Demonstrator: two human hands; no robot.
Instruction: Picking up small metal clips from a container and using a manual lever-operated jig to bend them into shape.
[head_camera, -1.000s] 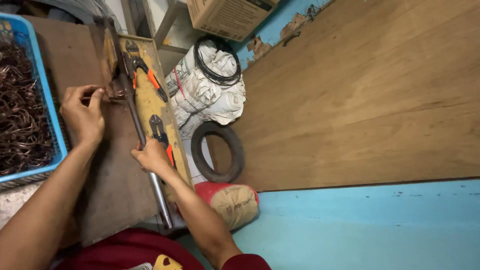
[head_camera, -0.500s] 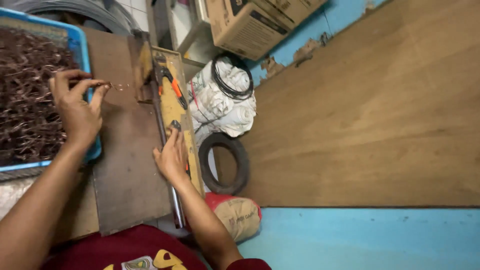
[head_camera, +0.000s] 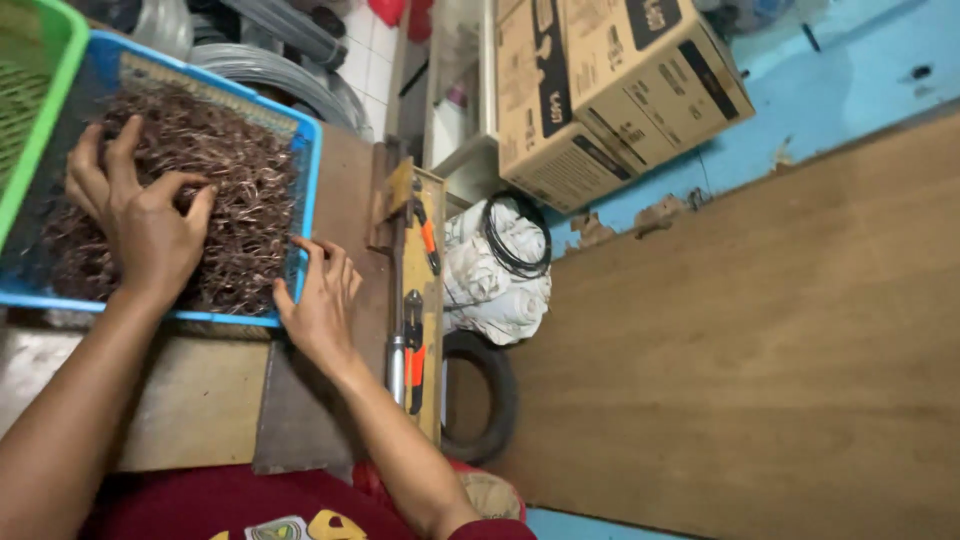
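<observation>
My left hand (head_camera: 140, 225) lies on a pile of short brown wire pieces (head_camera: 245, 195) inside a blue plastic basket (head_camera: 309, 170). Its fingers are spread and curled into the pile; I cannot see anything gripped. My right hand (head_camera: 320, 300) rests at the basket's near right corner, fingertips touching the blue rim and nothing in its grasp. Both hands sit over a dark work board (head_camera: 300, 420).
Right of my hands a metal bar tool (head_camera: 397, 345) and orange-handled pliers (head_camera: 414, 350) lie on a yellow wooden strip. A green basket (head_camera: 45, 80) is at top left. Beyond stand cardboard boxes (head_camera: 620, 90), a white sack (head_camera: 490, 285), a black rubber ring (head_camera: 497, 400) and a wooden panel (head_camera: 750, 350).
My left hand went from pinching a small piece above the board into the basket's pile. My right hand left the metal bar for the basket's rim. The view swung left.
</observation>
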